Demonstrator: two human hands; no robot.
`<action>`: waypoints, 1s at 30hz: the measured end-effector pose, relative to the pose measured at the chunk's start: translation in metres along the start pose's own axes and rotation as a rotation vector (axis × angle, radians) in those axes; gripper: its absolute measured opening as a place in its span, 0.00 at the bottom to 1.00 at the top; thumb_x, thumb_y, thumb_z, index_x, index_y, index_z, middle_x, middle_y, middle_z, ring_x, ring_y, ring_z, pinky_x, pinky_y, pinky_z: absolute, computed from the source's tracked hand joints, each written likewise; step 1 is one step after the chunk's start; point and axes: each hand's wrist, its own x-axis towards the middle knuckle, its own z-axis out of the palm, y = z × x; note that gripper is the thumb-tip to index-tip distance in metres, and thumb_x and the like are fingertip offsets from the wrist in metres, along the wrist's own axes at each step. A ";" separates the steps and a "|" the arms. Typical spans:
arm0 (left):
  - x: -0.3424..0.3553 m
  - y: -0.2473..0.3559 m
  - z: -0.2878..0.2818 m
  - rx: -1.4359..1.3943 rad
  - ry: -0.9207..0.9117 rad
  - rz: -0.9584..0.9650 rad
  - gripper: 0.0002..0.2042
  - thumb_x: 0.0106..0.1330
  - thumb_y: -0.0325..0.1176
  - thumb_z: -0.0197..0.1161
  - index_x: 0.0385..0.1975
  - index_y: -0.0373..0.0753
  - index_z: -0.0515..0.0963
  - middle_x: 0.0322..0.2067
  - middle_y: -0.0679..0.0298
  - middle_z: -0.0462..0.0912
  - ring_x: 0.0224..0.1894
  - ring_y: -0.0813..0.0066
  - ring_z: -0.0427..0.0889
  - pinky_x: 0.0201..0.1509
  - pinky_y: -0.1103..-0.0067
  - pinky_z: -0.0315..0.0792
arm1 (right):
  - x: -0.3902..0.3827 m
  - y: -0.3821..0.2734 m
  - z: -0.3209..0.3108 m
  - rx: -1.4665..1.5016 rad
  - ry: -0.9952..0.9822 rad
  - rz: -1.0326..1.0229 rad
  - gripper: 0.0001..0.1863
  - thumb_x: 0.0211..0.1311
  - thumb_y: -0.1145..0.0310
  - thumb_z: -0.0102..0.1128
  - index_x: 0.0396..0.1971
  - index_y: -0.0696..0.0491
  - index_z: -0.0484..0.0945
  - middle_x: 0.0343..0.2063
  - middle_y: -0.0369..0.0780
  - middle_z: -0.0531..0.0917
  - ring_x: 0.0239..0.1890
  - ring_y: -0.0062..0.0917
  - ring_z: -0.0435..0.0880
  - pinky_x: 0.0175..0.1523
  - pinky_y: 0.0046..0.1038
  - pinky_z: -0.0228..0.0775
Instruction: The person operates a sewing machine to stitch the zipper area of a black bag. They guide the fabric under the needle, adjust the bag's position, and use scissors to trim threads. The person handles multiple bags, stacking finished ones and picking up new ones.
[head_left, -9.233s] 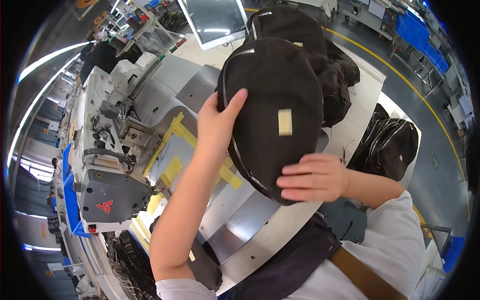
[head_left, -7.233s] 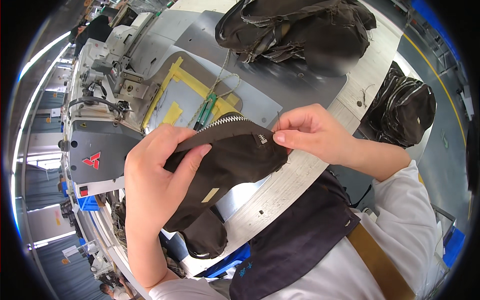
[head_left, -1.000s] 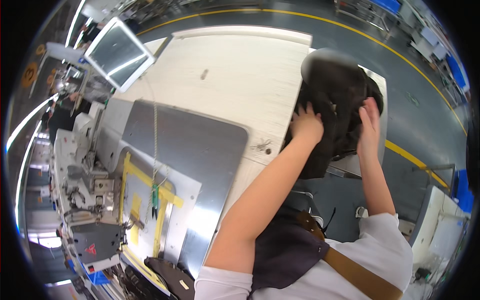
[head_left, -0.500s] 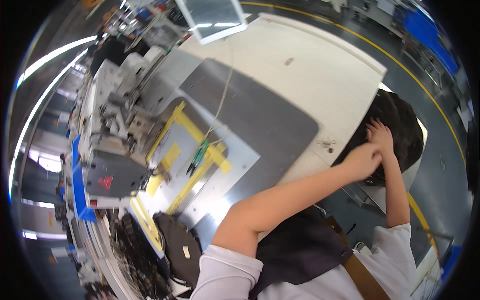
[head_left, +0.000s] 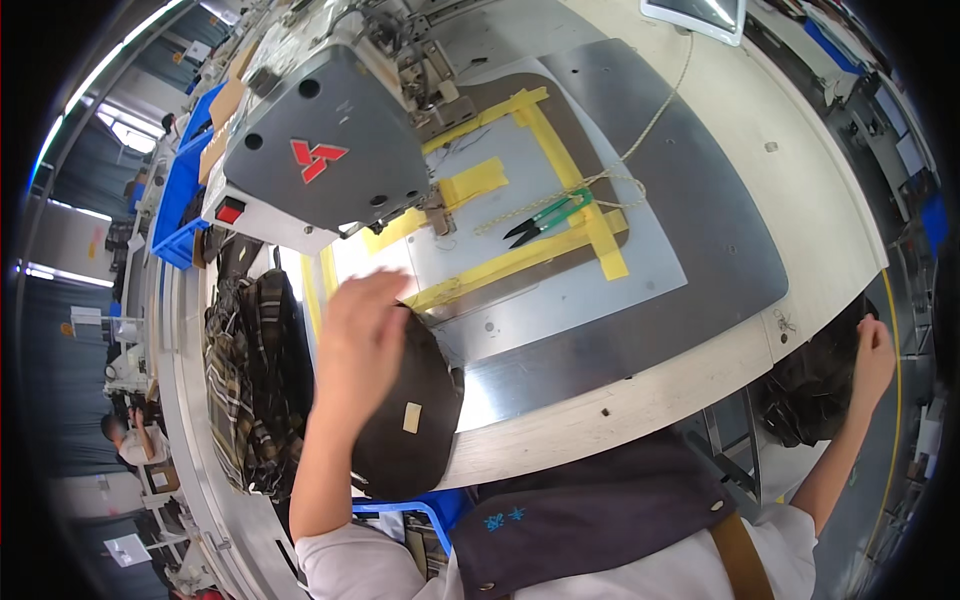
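Note:
My left hand [head_left: 358, 345] hovers over the near left of the machine bed, slightly blurred, fingers loosely apart and nothing visible in them. Just beneath it lies a dark cloth piece [head_left: 425, 385] with a rounded edge and a small cream label. Far to the right, my right hand [head_left: 874, 358] is closed at the edge of a pile of dark cloth [head_left: 815, 385] and appears to pinch it; its fingertips are partly hidden. The sewing machine [head_left: 330, 140], with a grey head, stands beyond my left hand. Green-handled thread snips [head_left: 550, 216] lie on the taped plate, tied to a cord [head_left: 660, 115].
Plaid and dark garments [head_left: 255, 380] are heaped left of the cloth piece. Yellow tape [head_left: 565, 145] frames part of the metal plate [head_left: 720, 230]. A blue bin [head_left: 435, 510] sits below the table edge, and a white-framed tablet [head_left: 700, 15] stands at the back.
My left hand has swung from the right-hand cloth pile across to the dark piece on the left. My right hand stays at the pile, now closed. The view has turned leftward.

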 end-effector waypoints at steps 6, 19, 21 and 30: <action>-0.029 -0.067 0.027 -0.356 -0.056 -0.266 0.15 0.57 0.23 0.64 0.46 0.34 0.77 0.46 0.56 0.79 0.49 0.57 0.78 0.55 0.73 0.70 | -0.028 -0.188 0.012 0.382 -0.100 -0.705 0.05 0.61 0.74 0.58 0.28 0.60 0.76 0.28 0.43 0.80 0.31 0.32 0.80 0.40 0.27 0.70; 0.030 -0.038 0.079 -0.412 0.086 -0.083 0.05 0.57 0.23 0.64 0.32 0.34 0.78 0.31 0.57 0.76 0.36 0.57 0.77 0.42 0.72 0.71 | 0.177 -0.325 0.139 0.306 0.286 -0.645 0.05 0.59 0.70 0.53 0.34 0.50 0.77 0.54 0.32 0.76 0.37 0.31 0.82 0.40 0.30 0.73; 0.029 -0.039 0.076 -0.422 0.060 -0.084 0.05 0.57 0.22 0.63 0.32 0.33 0.77 0.31 0.56 0.76 0.36 0.58 0.77 0.43 0.72 0.70 | 0.201 -0.321 0.139 0.159 0.366 -0.706 0.06 0.58 0.73 0.52 0.35 0.51 0.76 0.59 0.31 0.72 0.39 0.31 0.83 0.42 0.31 0.73; 0.027 -0.042 0.073 -0.506 0.034 -0.129 0.05 0.55 0.22 0.64 0.31 0.35 0.79 0.31 0.59 0.76 0.36 0.59 0.77 0.41 0.73 0.71 | 0.217 -0.321 0.141 0.040 0.338 -0.628 0.07 0.56 0.72 0.50 0.34 0.49 0.77 0.60 0.30 0.72 0.40 0.33 0.83 0.44 0.36 0.74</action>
